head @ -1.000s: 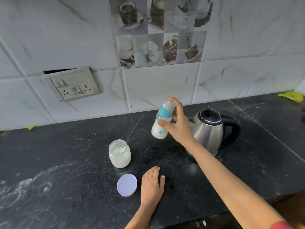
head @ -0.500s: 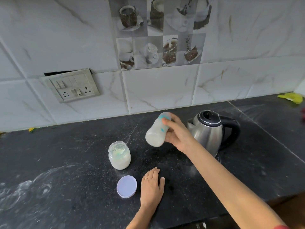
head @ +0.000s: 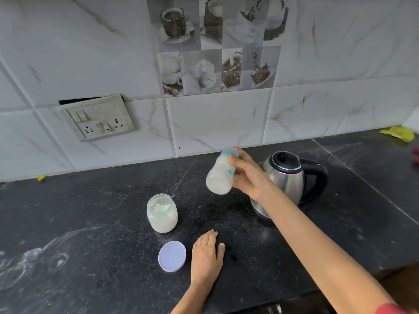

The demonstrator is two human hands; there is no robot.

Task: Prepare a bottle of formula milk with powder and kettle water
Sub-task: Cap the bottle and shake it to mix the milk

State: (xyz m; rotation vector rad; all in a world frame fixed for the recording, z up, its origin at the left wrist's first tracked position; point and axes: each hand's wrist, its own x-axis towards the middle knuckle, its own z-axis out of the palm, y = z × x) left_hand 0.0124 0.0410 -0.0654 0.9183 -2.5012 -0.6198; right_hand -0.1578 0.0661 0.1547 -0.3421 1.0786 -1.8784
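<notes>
Right hand (head: 248,177) gripping baby bottle (head: 221,175), tilted, above counter (milky contents, teal collar), kettle (head: 288,177) just behind. Left hand (head: 207,257) flat, open; lid (head: 172,256) beside, powder jar (head: 162,213) beyond.

Your right hand (head: 246,175) is raised above the counter (head: 90,257), arm stretched forward, fingers and thumb wrapped around the bottle (head: 221,172), which tilts with its base toward you. Your left hand (head: 207,257) lies flat, palm down on the counter, fingers together, below the right hand.
</notes>
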